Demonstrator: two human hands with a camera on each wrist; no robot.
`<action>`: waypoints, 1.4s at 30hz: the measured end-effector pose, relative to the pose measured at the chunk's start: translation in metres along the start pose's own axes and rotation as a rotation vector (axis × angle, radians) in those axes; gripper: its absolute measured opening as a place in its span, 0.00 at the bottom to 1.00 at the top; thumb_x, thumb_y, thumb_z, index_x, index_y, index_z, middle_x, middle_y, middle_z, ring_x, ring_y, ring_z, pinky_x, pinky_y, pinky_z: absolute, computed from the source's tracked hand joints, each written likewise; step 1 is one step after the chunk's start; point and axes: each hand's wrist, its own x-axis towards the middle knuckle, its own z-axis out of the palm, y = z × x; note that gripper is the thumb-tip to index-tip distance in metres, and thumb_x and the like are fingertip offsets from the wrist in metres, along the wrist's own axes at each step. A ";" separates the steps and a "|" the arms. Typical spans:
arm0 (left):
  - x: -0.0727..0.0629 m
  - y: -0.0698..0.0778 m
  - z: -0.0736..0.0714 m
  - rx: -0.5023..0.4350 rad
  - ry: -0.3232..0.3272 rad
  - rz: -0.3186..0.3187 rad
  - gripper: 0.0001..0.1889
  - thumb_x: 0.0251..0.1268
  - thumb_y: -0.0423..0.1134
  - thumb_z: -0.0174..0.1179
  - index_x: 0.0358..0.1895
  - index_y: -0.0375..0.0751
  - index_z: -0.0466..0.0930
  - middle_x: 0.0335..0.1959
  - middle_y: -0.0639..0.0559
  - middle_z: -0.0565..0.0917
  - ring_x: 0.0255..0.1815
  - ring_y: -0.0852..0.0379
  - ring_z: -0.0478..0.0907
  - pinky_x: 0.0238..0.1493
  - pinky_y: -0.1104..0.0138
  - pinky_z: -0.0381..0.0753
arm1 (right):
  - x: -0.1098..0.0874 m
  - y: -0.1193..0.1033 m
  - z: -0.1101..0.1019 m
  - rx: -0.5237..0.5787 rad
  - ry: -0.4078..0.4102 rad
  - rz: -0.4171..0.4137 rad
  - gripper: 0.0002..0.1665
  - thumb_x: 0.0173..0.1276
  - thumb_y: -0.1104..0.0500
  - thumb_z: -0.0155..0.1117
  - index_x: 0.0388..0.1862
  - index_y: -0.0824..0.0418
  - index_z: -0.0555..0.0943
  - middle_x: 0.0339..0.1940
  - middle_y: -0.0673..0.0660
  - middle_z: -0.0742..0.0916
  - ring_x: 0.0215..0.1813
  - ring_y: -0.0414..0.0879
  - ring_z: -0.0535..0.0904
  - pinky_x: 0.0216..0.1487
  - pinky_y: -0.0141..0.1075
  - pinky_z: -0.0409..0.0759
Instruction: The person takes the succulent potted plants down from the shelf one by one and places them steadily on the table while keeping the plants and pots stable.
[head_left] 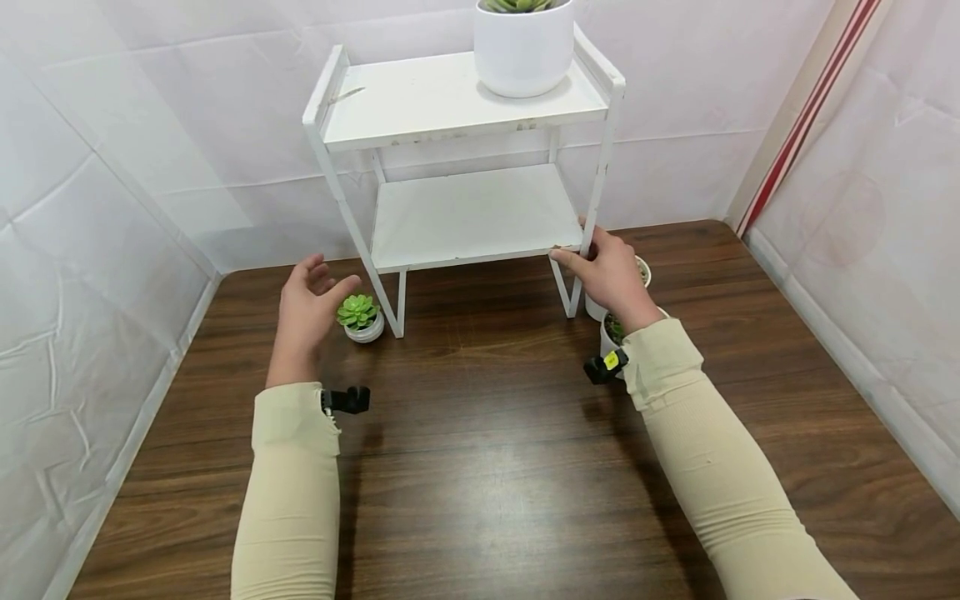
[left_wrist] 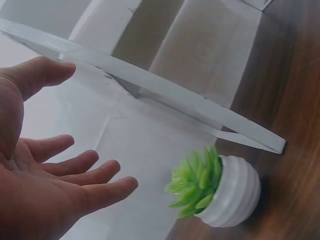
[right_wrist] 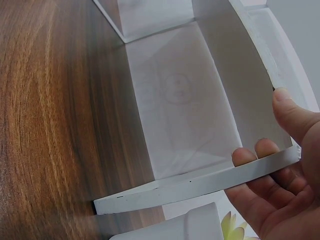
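Note:
A white two-tier shelf rack (head_left: pixel 480 212) stands on the dark wooden table. My right hand (head_left: pixel 611 271) grips its right side at the lower shelf; in the right wrist view the fingers (right_wrist: pixel 265 192) wrap round the white side post and the thumb lies along the shelf edge. To the rack's left, my left hand (head_left: pixel 303 312) is raised with relaxed, spread fingers and holds nothing. Just beside that hand sits a small green succulent in a ribbed white pot (left_wrist: pixel 232 192), close to the rack's left foot.
On the top shelf stands a large white pot (head_left: pixel 523 50) with a succulent. Two white pots, one a planted pot (head_left: pixel 611 333), stand right of the rack, partly hidden behind my right hand and wrist. White sheeting (head_left: pixel 97 167) lines the back and sides of the wooden table (head_left: pixel 480 467).

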 end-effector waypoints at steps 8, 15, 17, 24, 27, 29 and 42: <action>0.002 0.009 -0.006 -0.012 -0.016 -0.033 0.43 0.64 0.52 0.63 0.77 0.50 0.49 0.77 0.47 0.56 0.76 0.51 0.57 0.72 0.57 0.65 | 0.000 -0.001 -0.001 0.000 -0.009 0.005 0.44 0.64 0.34 0.61 0.71 0.58 0.67 0.42 0.62 0.86 0.41 0.53 0.84 0.42 0.46 0.80; 0.002 0.020 -0.010 0.023 -0.023 -0.042 0.42 0.65 0.53 0.60 0.77 0.49 0.49 0.77 0.47 0.57 0.75 0.50 0.60 0.69 0.55 0.68 | 0.000 -0.001 -0.001 0.003 -0.013 0.002 0.45 0.65 0.34 0.61 0.72 0.58 0.66 0.42 0.63 0.86 0.41 0.53 0.84 0.43 0.46 0.80; 0.002 0.023 -0.011 0.024 -0.026 -0.041 0.41 0.66 0.53 0.60 0.77 0.49 0.49 0.77 0.47 0.57 0.74 0.50 0.61 0.68 0.55 0.69 | 0.000 -0.001 -0.001 0.008 -0.013 0.001 0.45 0.65 0.34 0.61 0.73 0.58 0.65 0.42 0.63 0.86 0.41 0.53 0.84 0.43 0.46 0.80; 0.000 0.033 -0.016 0.029 -0.025 -0.038 0.41 0.67 0.53 0.58 0.77 0.49 0.49 0.77 0.46 0.57 0.74 0.49 0.61 0.66 0.56 0.70 | 0.000 -0.001 -0.001 0.005 -0.018 -0.004 0.45 0.65 0.34 0.60 0.73 0.58 0.65 0.42 0.63 0.86 0.41 0.53 0.84 0.42 0.46 0.80; -0.001 0.037 -0.018 0.026 -0.018 -0.035 0.41 0.67 0.54 0.58 0.77 0.49 0.49 0.77 0.47 0.57 0.74 0.50 0.61 0.66 0.57 0.70 | 0.001 -0.001 -0.001 0.000 -0.018 -0.001 0.45 0.65 0.33 0.60 0.72 0.58 0.67 0.42 0.63 0.86 0.41 0.53 0.84 0.42 0.46 0.80; -0.001 0.040 -0.019 0.014 -0.015 -0.032 0.41 0.67 0.53 0.59 0.77 0.49 0.50 0.77 0.47 0.57 0.74 0.51 0.60 0.67 0.57 0.70 | 0.001 0.000 -0.001 0.002 -0.019 0.001 0.44 0.65 0.33 0.60 0.71 0.59 0.67 0.41 0.63 0.86 0.40 0.53 0.84 0.42 0.46 0.80; -0.001 0.055 -0.021 0.022 0.006 -0.006 0.40 0.67 0.53 0.58 0.77 0.49 0.50 0.77 0.47 0.58 0.74 0.51 0.61 0.68 0.55 0.70 | 0.002 0.001 -0.001 0.009 -0.020 0.007 0.45 0.64 0.32 0.60 0.69 0.59 0.69 0.41 0.62 0.86 0.41 0.53 0.84 0.43 0.46 0.80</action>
